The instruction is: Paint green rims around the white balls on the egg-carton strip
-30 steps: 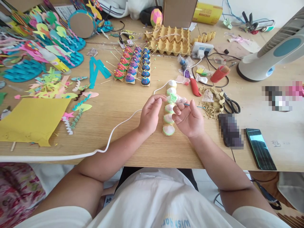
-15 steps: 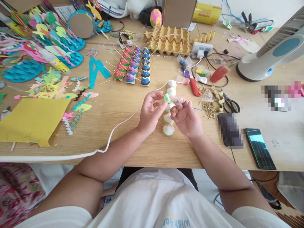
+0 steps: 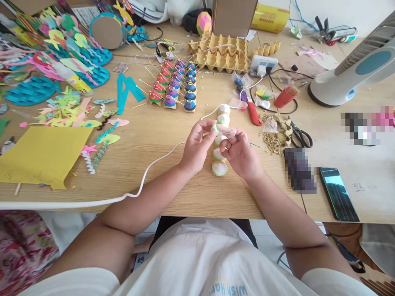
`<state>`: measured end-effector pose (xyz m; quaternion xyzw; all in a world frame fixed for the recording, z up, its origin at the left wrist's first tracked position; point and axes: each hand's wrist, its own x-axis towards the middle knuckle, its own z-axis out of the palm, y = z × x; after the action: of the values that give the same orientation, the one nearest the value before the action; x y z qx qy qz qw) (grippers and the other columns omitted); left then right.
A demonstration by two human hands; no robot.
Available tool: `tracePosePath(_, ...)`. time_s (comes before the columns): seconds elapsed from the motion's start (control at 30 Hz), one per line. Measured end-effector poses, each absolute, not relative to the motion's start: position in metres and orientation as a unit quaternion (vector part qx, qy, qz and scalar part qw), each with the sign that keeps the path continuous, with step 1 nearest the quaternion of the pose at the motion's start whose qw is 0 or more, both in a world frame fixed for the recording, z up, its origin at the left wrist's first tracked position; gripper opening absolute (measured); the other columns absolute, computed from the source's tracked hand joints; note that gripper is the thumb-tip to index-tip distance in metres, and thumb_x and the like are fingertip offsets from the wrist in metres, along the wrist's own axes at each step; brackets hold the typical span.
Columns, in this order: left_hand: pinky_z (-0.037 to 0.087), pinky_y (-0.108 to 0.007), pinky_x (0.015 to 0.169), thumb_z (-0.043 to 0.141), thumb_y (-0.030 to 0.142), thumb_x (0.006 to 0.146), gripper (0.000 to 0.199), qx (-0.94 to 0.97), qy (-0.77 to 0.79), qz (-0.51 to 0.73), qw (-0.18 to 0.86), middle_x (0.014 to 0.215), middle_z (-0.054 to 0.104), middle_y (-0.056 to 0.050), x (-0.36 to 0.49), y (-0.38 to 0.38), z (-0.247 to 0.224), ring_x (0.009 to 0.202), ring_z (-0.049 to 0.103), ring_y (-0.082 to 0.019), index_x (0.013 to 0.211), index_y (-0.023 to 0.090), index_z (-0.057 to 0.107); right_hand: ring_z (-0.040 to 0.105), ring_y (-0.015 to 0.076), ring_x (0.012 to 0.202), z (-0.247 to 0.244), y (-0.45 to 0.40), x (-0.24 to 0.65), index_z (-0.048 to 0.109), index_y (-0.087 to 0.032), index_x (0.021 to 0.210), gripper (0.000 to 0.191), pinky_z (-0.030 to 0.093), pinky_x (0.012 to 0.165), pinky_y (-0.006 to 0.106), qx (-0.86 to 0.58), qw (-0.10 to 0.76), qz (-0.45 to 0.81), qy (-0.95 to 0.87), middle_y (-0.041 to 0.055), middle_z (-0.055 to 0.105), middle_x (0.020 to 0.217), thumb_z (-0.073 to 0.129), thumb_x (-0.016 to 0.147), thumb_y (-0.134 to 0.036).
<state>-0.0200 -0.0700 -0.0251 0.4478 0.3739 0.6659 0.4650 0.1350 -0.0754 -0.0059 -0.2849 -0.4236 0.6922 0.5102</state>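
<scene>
Between its thumb and fingers, my left hand (image 3: 198, 144) pinches a small light-green lump (image 3: 215, 128). My right hand (image 3: 242, 153) has its fingers curled around a thin blue stick (image 3: 253, 144) that points right. A translucent pinkish piece (image 3: 226, 130) spans the gap between the two hands. Beneath them runs a column of egg-carton cups with white tops and green rims (image 3: 219, 168), partly hidden by my fingers.
Rows of painted carton cups (image 3: 170, 98) with pins stand behind. Yellow paper (image 3: 40, 152) and cut-outs lie left. A white cable (image 3: 143, 176) crosses the left side. Scissors (image 3: 300, 133), a phone (image 3: 338, 193) and a fan base (image 3: 327, 90) are on the right.
The green lump has shifted slightly left and down with my left fingers. The translucent piece shows more fully between my hands, and the stick has tilted a little. The view has moved slightly.
</scene>
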Motion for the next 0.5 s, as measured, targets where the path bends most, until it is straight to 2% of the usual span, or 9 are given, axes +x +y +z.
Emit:
tracePosePath(0.17, 0.058, -0.038, 0.105, 0.080, 0.065, 0.091, 0.044, 0.449, 0.386, 0.671, 0.446, 0.123, 0.077, -0.006, -0.0216, -0.0696, -0.0262, 0.119, 0.071, -0.022, 0.119, 0.032, 0.074, 0.061, 0.0181, 0.076, -0.0044, -0.0744, 0.1356, 0.058, -0.033, 0.104, 0.049, 0.038, 0.056, 0.031, -0.312, 0.510, 0.680, -0.424, 0.0006, 0.076, 0.106, 0.070, 0.089, -0.078)
tracePosePath(0.3, 0.058, -0.034, 0.101, 0.080, 0.055, 0.094, 0.033, 0.431, 0.412, 0.691, 0.409, 0.118, 0.076, -0.004, -0.0237, -0.0683, -0.0293, 0.116, 0.070, -0.020, 0.115, 0.031, 0.074, 0.062, 0.0161, 0.079, -0.0050, -0.0762, 0.1344, 0.061, -0.032, 0.102, 0.051, 0.038, 0.058, 0.029, -0.291, 0.511, 0.686, -0.430, -0.0009, 0.074, 0.103, 0.079, 0.083, -0.076)
tracePosePath(0.5, 0.057, -0.031, 0.093, 0.085, 0.051, 0.091, 0.034, 0.439, 0.410, 0.698, 0.389, 0.115, 0.074, -0.004, -0.0233, -0.0676, -0.0283, 0.109, 0.070, -0.019, 0.113, 0.029, 0.071, 0.063, 0.0148, 0.077, -0.0059, -0.0776, 0.1341, 0.062, -0.031, 0.102, 0.053, 0.038, 0.058, 0.028, -0.286, 0.503, 0.668, -0.468, -0.0023, 0.067, 0.094, 0.080, 0.083, -0.078)
